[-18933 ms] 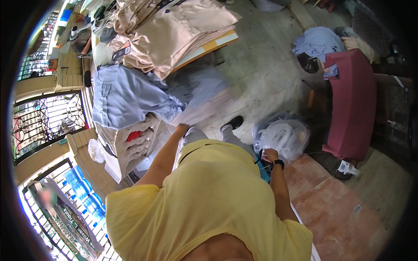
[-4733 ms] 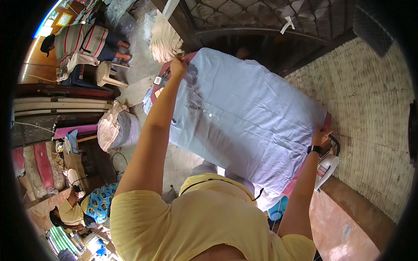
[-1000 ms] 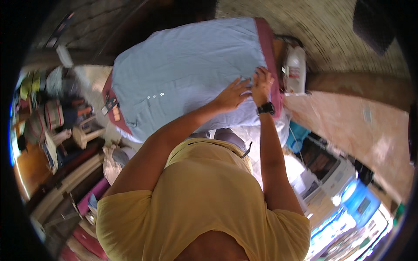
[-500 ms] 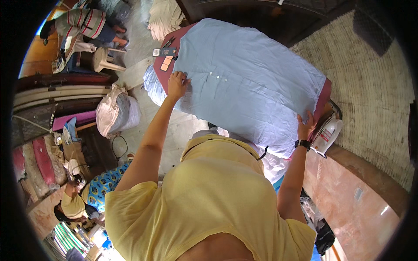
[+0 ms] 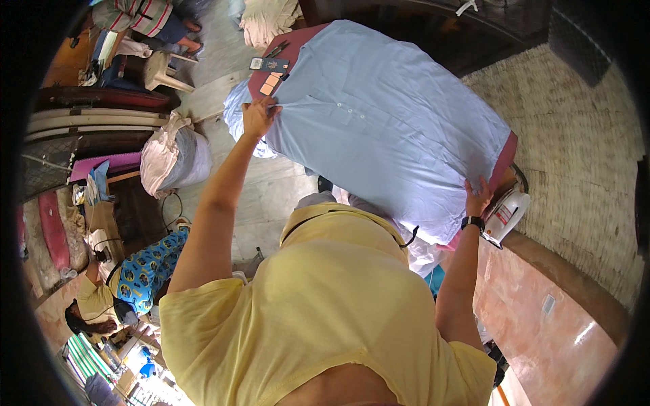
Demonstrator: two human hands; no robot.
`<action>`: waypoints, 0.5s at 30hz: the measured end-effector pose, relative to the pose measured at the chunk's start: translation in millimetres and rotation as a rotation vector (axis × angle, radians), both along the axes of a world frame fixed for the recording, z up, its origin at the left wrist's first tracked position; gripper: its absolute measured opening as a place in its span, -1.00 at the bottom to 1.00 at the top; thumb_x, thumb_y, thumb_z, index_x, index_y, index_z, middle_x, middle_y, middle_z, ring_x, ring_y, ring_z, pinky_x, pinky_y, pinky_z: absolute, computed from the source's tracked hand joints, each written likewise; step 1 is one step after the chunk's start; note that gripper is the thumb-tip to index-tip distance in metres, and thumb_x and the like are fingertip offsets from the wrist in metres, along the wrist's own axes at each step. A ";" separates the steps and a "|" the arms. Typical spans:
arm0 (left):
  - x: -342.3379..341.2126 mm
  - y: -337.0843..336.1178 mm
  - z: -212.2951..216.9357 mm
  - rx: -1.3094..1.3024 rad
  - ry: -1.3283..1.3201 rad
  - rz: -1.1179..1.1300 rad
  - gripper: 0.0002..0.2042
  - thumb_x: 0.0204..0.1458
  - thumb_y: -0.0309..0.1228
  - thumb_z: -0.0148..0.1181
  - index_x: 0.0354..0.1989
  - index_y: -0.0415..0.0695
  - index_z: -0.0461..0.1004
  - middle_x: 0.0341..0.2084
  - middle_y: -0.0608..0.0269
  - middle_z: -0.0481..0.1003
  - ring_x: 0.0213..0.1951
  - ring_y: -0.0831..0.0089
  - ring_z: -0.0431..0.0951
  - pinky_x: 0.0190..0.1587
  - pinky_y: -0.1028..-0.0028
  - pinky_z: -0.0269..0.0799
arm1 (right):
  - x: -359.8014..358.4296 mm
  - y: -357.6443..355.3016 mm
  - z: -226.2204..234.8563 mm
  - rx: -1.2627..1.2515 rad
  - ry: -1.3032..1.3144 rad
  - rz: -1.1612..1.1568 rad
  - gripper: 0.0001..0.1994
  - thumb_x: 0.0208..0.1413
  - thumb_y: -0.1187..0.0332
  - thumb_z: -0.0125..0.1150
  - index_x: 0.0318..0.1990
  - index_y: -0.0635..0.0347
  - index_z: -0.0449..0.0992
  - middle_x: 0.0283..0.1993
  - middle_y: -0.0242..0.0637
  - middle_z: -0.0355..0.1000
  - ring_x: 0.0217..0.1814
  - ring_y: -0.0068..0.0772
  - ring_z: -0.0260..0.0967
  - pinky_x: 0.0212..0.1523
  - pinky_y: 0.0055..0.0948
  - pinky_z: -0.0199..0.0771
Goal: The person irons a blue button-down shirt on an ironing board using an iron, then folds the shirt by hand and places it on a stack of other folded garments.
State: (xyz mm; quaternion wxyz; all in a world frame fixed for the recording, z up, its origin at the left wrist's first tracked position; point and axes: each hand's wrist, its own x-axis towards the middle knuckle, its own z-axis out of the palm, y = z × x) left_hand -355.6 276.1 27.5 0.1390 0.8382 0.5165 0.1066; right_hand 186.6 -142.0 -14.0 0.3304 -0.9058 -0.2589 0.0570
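Note:
A light blue buttoned garment [image 5: 399, 128] lies spread over a maroon-covered ironing board [image 5: 508, 150]; a few small white buttons show along its middle. My left hand [image 5: 258, 118] pinches the garment's left edge, and creases run out from the fingers across the cloth. At the board's right end my right hand [image 5: 478, 200] rests with its fingers apart on the cloth, a dark watch on the wrist. Just beside that hand a white iron [image 5: 506, 216] stands at the board's end. Its soleplate cannot be made out.
A dark tag [image 5: 276, 65], small orange cards [image 5: 271, 84] and a slim black tool [image 5: 276, 49] lie at the board's far left corner. To the left are a bundled sack [image 5: 177, 155], a plastic stool [image 5: 162, 71] and two other people. A pink wall [image 5: 542, 311] stands right.
My left hand has closed on the garment's edge and drawn it left and toward me, and the cloth there has creased. My right hand stays near the iron.

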 end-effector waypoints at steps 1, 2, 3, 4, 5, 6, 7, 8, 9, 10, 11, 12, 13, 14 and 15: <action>6.8 -4.1 -5.6 0.103 -0.014 0.043 -0.76 -0.02 -0.37 0.27 -0.15 -0.02 0.52 -0.16 0.13 0.53 -0.06 0.16 0.47 -0.01 0.14 0.20 | 0.3 -0.4 -0.8 0.016 0.001 -0.015 -0.36 -0.22 0.16 0.60 0.11 0.00 0.53 0.07 0.00 0.33 0.07 -0.07 0.35 0.05 -0.20 0.51; 18.6 -10.7 -7.6 0.206 -0.026 0.088 -0.73 -0.05 -0.45 0.25 -0.12 -0.03 0.50 -0.14 0.11 0.49 -0.04 0.13 0.44 -0.01 0.14 0.21 | -2.4 0.2 0.4 0.000 -0.049 -0.009 -0.35 -0.23 0.16 0.60 0.12 0.00 0.53 0.08 0.02 0.32 0.06 -0.06 0.37 0.05 -0.20 0.51; 27.3 -14.5 -9.6 0.309 -0.039 0.133 -0.69 -0.08 -0.52 0.24 -0.10 -0.04 0.49 -0.12 0.08 0.46 -0.02 0.10 0.41 0.00 0.14 0.22 | -3.1 0.9 2.5 -0.022 -0.044 -0.011 -0.35 -0.23 0.16 0.60 0.12 0.00 0.53 0.09 0.02 0.32 0.07 -0.06 0.38 0.06 -0.19 0.51; 33.0 -12.0 -13.9 0.255 -0.206 0.019 -0.59 -0.15 -0.66 0.16 -0.06 -0.06 0.44 -0.11 0.05 0.36 0.01 0.01 0.34 0.00 0.11 0.25 | -2.6 1.6 5.2 -0.043 -0.039 -0.013 -0.35 -0.23 0.16 0.60 0.12 0.00 0.53 0.10 0.03 0.31 0.07 -0.05 0.38 0.06 -0.19 0.51; 41.6 -11.3 -21.0 0.251 -0.292 -0.039 -0.65 -0.07 -0.55 0.21 -0.05 -0.07 0.44 -0.13 0.07 0.39 -0.01 0.00 0.35 -0.02 0.09 0.27 | -4.8 5.4 9.7 -0.064 -0.031 -0.007 -0.35 -0.23 0.16 0.61 0.12 0.00 0.53 0.11 0.03 0.31 0.08 -0.04 0.39 0.07 -0.18 0.51; 56.4 -13.3 -25.5 0.176 -0.312 -0.010 -0.70 -0.04 -0.48 0.23 -0.08 -0.07 0.44 -0.14 0.09 0.39 -0.02 0.01 0.36 -0.03 0.08 0.28 | -6.3 6.0 11.5 -0.072 -0.007 -0.030 -0.33 -0.23 0.15 0.60 0.13 0.00 0.52 0.13 0.03 0.29 0.10 -0.03 0.39 0.09 -0.17 0.50; 68.2 -16.4 -29.0 0.100 -0.331 0.019 -0.73 0.00 -0.40 0.26 -0.11 -0.08 0.44 -0.16 0.11 0.40 -0.02 0.02 0.37 -0.05 0.08 0.28 | -7.1 7.2 13.1 -0.061 0.013 -0.031 -0.32 -0.23 0.14 0.61 0.14 -0.01 0.51 0.14 0.03 0.28 0.11 -0.02 0.39 0.09 -0.17 0.50; 78.9 -17.6 -29.3 0.075 -0.279 0.053 -0.74 0.01 -0.36 0.27 -0.14 -0.08 0.43 -0.16 0.12 0.42 -0.03 0.03 0.39 -0.07 0.07 0.29 | -6.2 4.3 11.1 -0.050 0.027 -0.041 -0.31 -0.24 0.14 0.61 0.15 -0.01 0.50 0.14 0.03 0.28 0.12 -0.02 0.38 0.10 -0.18 0.50; 88.7 -18.1 -29.1 0.050 -0.226 0.086 -0.75 0.01 -0.31 0.28 -0.16 -0.08 0.43 -0.17 0.13 0.43 -0.04 0.04 0.40 -0.08 0.06 0.29 | -3.8 0.5 10.2 -0.039 0.042 -0.051 -0.30 -0.24 0.13 0.61 0.16 -0.02 0.50 0.14 0.03 0.28 0.13 -0.02 0.38 0.10 -0.18 0.50; 97.8 -19.0 -28.7 0.025 -0.172 0.117 -0.74 0.02 -0.27 0.29 -0.19 -0.08 0.42 -0.18 0.14 0.45 -0.05 0.05 0.42 -0.10 0.05 0.30 | -2.2 -3.7 8.8 -0.051 0.005 -0.020 -0.36 -0.14 0.16 0.56 0.17 -0.01 0.48 0.14 0.03 0.28 0.13 -0.04 0.36 0.08 -0.20 0.50; 98.3 -14.7 -36.2 0.017 -0.184 0.097 -0.75 0.02 -0.27 0.29 -0.21 -0.08 0.41 -0.20 0.15 0.46 -0.08 0.05 0.44 -0.12 0.04 0.30 | 0.3 -3.7 7.6 -0.051 0.016 -0.004 -0.39 -0.10 0.18 0.52 0.17 -0.01 0.48 0.14 0.03 0.28 0.12 -0.05 0.35 0.08 -0.21 0.49; 91.9 -4.4 -48.4 0.008 -0.195 0.077 -0.75 0.02 -0.27 0.29 -0.23 -0.08 0.40 -0.22 0.15 0.48 -0.10 0.06 0.46 -0.15 0.03 0.31 | 2.7 -2.8 5.3 -0.052 0.028 0.012 -0.42 -0.06 0.20 0.49 0.17 0.00 0.48 0.14 0.02 0.28 0.12 -0.07 0.34 0.08 -0.22 0.49; 91.8 5.3 -56.8 -0.002 -0.209 0.050 -0.75 0.01 -0.27 0.30 -0.25 -0.08 0.39 -0.23 0.15 0.49 -0.12 0.07 0.48 -0.18 0.02 0.31 | 7.0 -5.2 2.0 -0.054 0.036 0.020 -0.46 -0.02 0.21 0.46 0.17 0.00 0.48 0.15 0.02 0.28 0.11 -0.09 0.34 0.07 -0.23 0.48; 91.8 11.8 -57.6 -0.099 -0.234 0.118 -0.73 0.01 -0.28 0.29 -0.23 -0.11 0.37 -0.28 0.12 0.51 -0.19 0.04 0.51 -0.22 0.02 0.34 | 7.5 -5.6 -1.0 -0.001 0.043 0.081 -0.51 0.05 0.26 0.39 0.17 -0.01 0.48 0.15 -0.01 0.29 0.08 -0.14 0.33 0.06 -0.26 0.47; 97.7 13.9 -60.8 -0.082 -0.300 0.112 -0.74 0.02 -0.29 0.28 -0.23 -0.11 0.36 -0.28 0.11 0.51 -0.21 0.02 0.51 -0.23 0.02 0.35 | 9.3 -9.4 -1.3 -0.019 0.035 0.081 -0.49 0.04 0.26 0.41 0.19 -0.04 0.47 0.15 -0.02 0.27 0.07 -0.17 0.34 0.07 -0.28 0.47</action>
